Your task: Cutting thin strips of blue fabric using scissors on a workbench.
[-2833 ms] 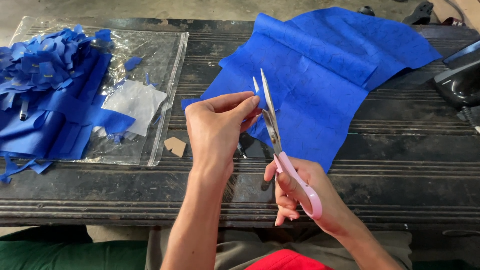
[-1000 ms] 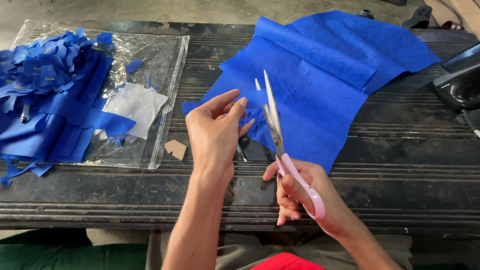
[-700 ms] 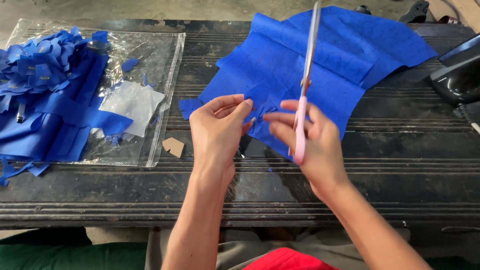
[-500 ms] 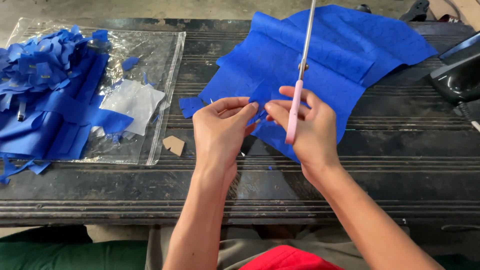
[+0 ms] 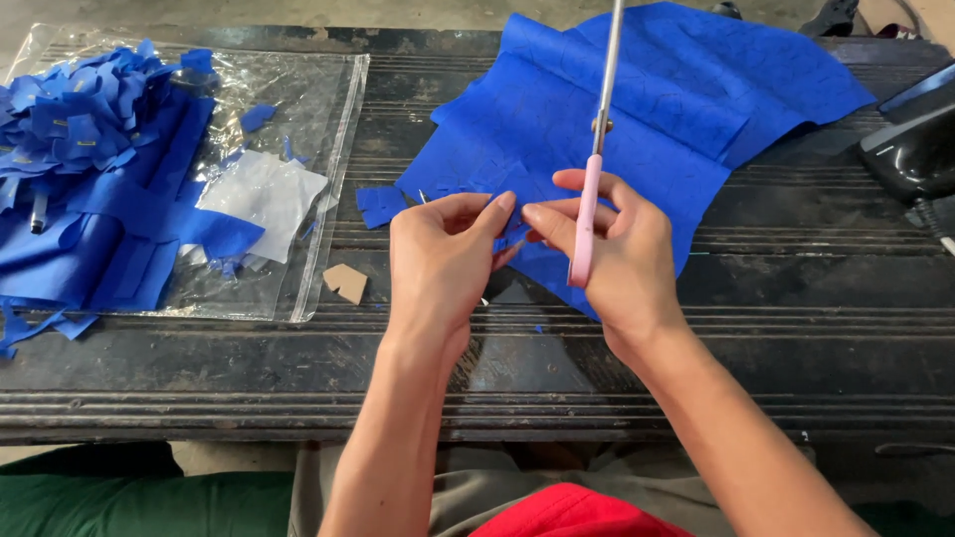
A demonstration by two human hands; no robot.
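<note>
1. Scissors with a pink plastic handle and long silver blades [image 5: 595,159] sit in my right hand [image 5: 614,261], the blades together and pointing straight up and away from me, over the cloth.
2. My right hand is closed around the pink handle, its fingers threaded by the loops, while its thumb and forefinger also reach left to meet the other hand.
3. My left hand [image 5: 441,261] is narrowed to a pinch, thumb and fingertips pressed together on a small blue scrap of fabric [image 5: 511,236]; most of that scrap is hidden by the fingers, so I cannot tell its shape.
4. Both hands' fingertips touch at that scrap, just above the near edge of the large blue sheet of thin fabric with cut outlines [image 5: 637,119], which lies spread across the dark ridged wooden bench [image 5: 796,328].
5. Left of the sheet's near corner lies a small square blue offcut [image 5: 379,205], near my left hand but apart from it.
6. A small tan cardboard chip [image 5: 346,282] lies on the bench beside the edge of a clear plastic bag [image 5: 328,109].
7. On that bag, well left of my hands, sit a heap of blue cut fabric pieces [image 5: 85,149] and a pale white sheet scrap [image 5: 261,191].
8. At the far right edge I see a black device [image 5: 910,149], only partly in view.
</note>
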